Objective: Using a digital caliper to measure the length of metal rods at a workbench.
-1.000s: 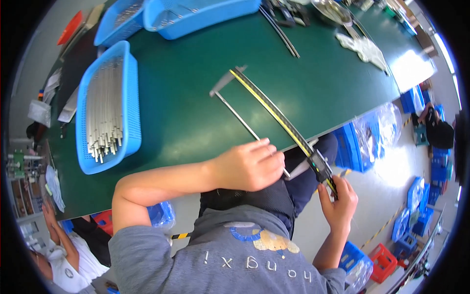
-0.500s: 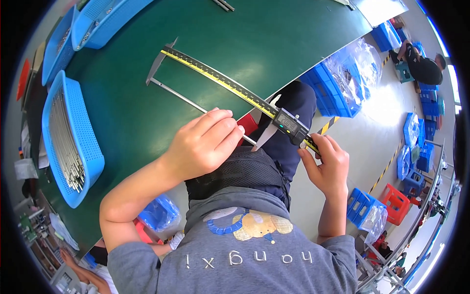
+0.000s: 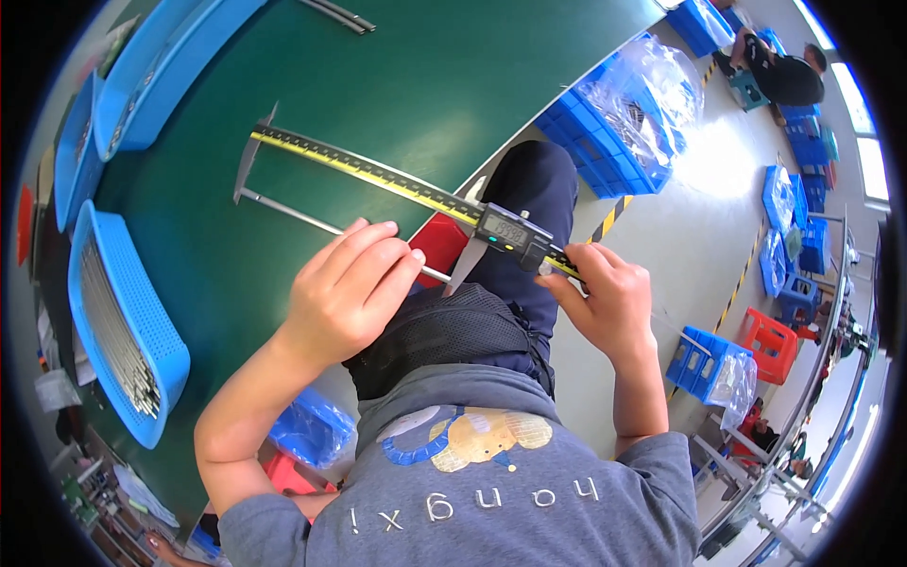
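My left hand (image 3: 351, 288) is closed round a thin metal rod (image 3: 298, 215), pinching it near its closer end. The rod spans between the jaws of a long digital caliper (image 3: 373, 174), one end at the far jaw and the other at the sliding jaw (image 3: 465, 266). My right hand (image 3: 609, 295) grips the caliper's beam and slider end, thumb below and fingers above. The caliper slants over the edge of the green table (image 3: 425, 85), its display facing up above my right leg.
At the left a blue perforated basket (image 3: 168, 317) holds many similar rods (image 3: 113, 326). More blue baskets (image 3: 179, 71) stand beyond it. A few rods (image 3: 342, 14) lie at the table's far side. Right of the table, blue crates (image 3: 605, 156) with plastic bags sit on the floor; a person (image 3: 789, 76) sits farther off.
The whole view has shifted, so table, baskets and hands appear farther left. Both hands keep their hold, and the rod still lies between the caliper's jaws.
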A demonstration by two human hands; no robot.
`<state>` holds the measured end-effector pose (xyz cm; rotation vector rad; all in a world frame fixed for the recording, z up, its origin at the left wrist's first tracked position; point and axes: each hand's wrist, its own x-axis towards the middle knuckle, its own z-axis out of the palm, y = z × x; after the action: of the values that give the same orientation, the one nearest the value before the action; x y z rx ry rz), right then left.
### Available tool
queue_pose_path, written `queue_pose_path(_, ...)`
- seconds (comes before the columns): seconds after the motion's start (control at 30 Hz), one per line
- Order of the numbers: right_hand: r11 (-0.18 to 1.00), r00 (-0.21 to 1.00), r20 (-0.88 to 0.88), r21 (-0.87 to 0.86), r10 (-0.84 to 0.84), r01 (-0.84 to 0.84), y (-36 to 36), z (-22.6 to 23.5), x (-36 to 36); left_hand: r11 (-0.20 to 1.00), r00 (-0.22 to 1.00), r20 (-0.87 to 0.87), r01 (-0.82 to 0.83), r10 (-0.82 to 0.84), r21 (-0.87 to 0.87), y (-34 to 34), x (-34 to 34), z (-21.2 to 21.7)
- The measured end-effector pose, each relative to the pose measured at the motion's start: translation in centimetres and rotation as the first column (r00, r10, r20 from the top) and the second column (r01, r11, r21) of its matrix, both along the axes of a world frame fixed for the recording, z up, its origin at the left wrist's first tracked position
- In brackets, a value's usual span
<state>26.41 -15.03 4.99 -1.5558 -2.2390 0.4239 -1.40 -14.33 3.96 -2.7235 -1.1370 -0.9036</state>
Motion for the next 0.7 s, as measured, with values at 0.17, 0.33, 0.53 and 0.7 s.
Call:
queue_pose_path(0.17, 1.0, 1.0, 0.021, 0.0, 0.015, -0.015, -0.26, -0.3, 0.11, 0.997, 0.999, 0.006, -0.034, 0.034, -0.067, -0.22, -0.17, 0.17)
queue_pose_path(0.33, 1.0, 1.0, 0.027, 0.016, 0.007, -0.007, -0.57, 0.11, -0.2, 0.997, 0.998, -0.009, -0.056, 0.056, -0.061, -0.41, -0.13, 0.31)
queue_pose_path(0.53, 1.0, 1.0, 0.021, 0.01, 0.009, -0.009, -0.8, 0.14, -0.1, 0.995, 0.998, 0.0, -0.056, 0.056, -0.086, -0.55, -0.06, 0.3)
queue_pose_path(0.7, 1.0, 1.0, 0.013, 0.017, -0.004, 0.004, -0.42, 0.09, -0.03, 0.995, 0.998, 0.021, -0.052, 0.054, -0.088, -0.07, -0.06, 0.13)
